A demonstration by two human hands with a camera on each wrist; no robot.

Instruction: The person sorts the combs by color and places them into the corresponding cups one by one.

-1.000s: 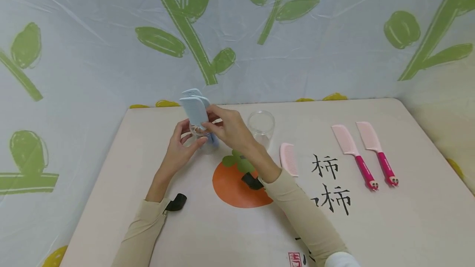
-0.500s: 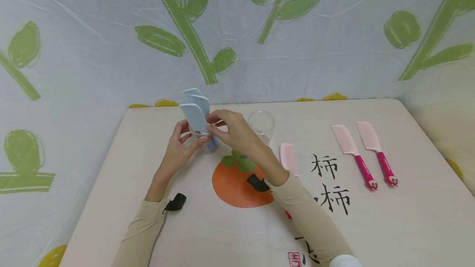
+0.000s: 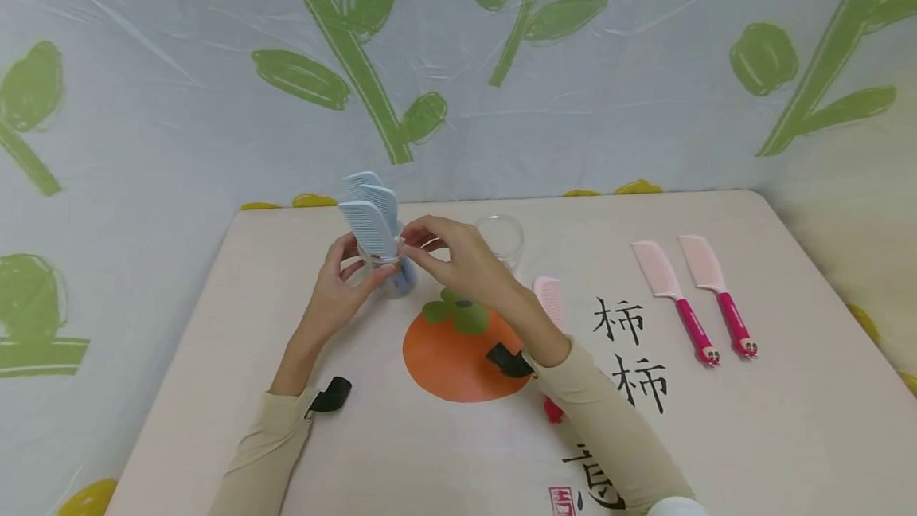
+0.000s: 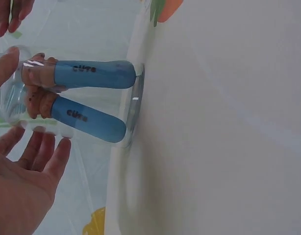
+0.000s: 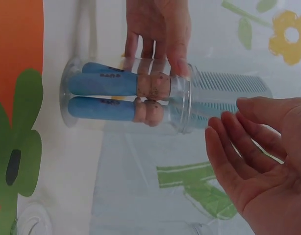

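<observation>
My left hand [image 3: 337,289] grips a clear jar [image 4: 91,103] near its rim, thumb on one side and fingers on the other. Three combs stand in it, their pale blue toothed heads [image 3: 367,228] sticking out above the rim. Through the jar wall show their blue handles [image 5: 104,84] with small brown figures at the tops. My right hand [image 3: 462,261] is beside the comb heads at rim height. In the right wrist view its thumb and fingers are loosely bent and apart, thumb tip overlapping the comb teeth, nothing pinched between them.
A second clear jar [image 3: 500,237] stands to the right, partly behind my right hand. One pink comb [image 3: 549,299] lies partly under my right forearm. Two more pink combs with magenta handles, a nearer one [image 3: 673,301] and a farther one [image 3: 716,293], lie at the right.
The front blue comb has dropped lower into the left jar. My right hand has loosened from it and shifted slightly right. My left hand keeps its grip on the jar.
</observation>
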